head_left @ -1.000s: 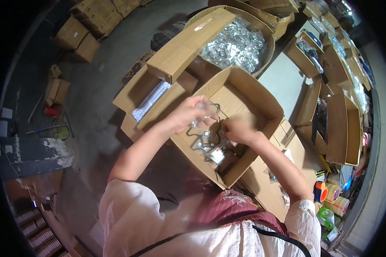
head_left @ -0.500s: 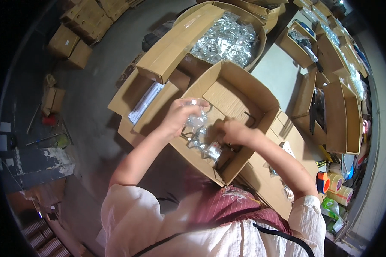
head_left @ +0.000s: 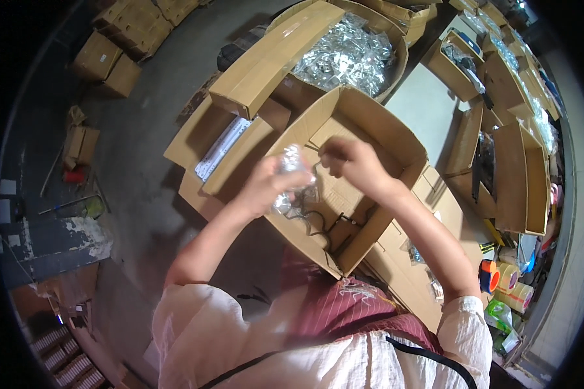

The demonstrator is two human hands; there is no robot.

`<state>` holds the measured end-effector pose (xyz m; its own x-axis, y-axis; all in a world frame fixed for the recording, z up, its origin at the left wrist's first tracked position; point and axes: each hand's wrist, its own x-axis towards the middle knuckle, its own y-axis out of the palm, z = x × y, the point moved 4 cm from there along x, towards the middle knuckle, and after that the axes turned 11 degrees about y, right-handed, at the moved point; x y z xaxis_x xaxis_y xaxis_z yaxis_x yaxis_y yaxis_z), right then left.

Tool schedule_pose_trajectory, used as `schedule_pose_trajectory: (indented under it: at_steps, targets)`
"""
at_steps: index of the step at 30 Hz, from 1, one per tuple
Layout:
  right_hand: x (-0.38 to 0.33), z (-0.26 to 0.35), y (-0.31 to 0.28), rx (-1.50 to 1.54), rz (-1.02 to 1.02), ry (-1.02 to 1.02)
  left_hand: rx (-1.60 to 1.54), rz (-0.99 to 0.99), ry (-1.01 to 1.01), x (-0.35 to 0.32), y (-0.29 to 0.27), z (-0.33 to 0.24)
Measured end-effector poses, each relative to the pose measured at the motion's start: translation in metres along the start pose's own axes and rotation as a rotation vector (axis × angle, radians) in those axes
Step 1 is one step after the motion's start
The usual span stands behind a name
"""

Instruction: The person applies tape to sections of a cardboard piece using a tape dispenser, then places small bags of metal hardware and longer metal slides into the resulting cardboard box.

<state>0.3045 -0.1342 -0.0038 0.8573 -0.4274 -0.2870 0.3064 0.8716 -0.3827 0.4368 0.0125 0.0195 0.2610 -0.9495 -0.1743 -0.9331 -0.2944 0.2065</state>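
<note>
Gripped crinkled clear packets [head_left: 291, 157] in the left hand [head_left: 264, 185], with fingers clamped around them, over the left side of the open carton [head_left: 386, 126]. Held the right hand [head_left: 351, 161] nearby with curled fingers; could not tell, through blur, whether holding anything. Probably risked dropping a packet through a loose hold, or tearing plastic on the dark bent pieces [head_left: 340, 224] below. Made out no legible brand, label or writing.

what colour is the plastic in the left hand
The plastic in the left hand looks clear and silvery, best seen in the head view.
</note>
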Motion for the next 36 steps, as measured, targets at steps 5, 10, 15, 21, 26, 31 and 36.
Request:
schedule_pose_trajectory:
  at_steps: [5,10,15,21,26,31,36]
  targets:
    - [0.005,-0.042,0.088,-0.925,-0.143,-0.164,-0.388,-0.134,0.041,-0.002,-0.012,-0.004]
    - [0.009,-0.012,0.065,-0.972,0.251,0.11,-0.141,-0.179,0.036,-0.026,-0.022,0.002]
    - [-0.02,0.017,-0.005,-0.643,-0.024,0.088,0.481,0.043,0.032,-0.021,0.0,-0.017]
    - [-0.021,0.032,0.012,0.142,0.04,0.008,0.416,-0.045,0.185,-0.018,-0.011,0.006]
    - [-0.02,0.054,0.061,-0.588,-0.093,-0.075,0.54,-0.288,0.251,-0.025,-0.024,0.006]
    - [-0.015,0.065,0.087,-0.756,0.003,-0.049,0.658,-0.414,0.349,-0.046,-0.029,0.003]
    - [-0.019,-0.012,0.12,-0.86,-0.085,-0.067,0.407,-0.533,0.548,-0.062,-0.034,-0.023]
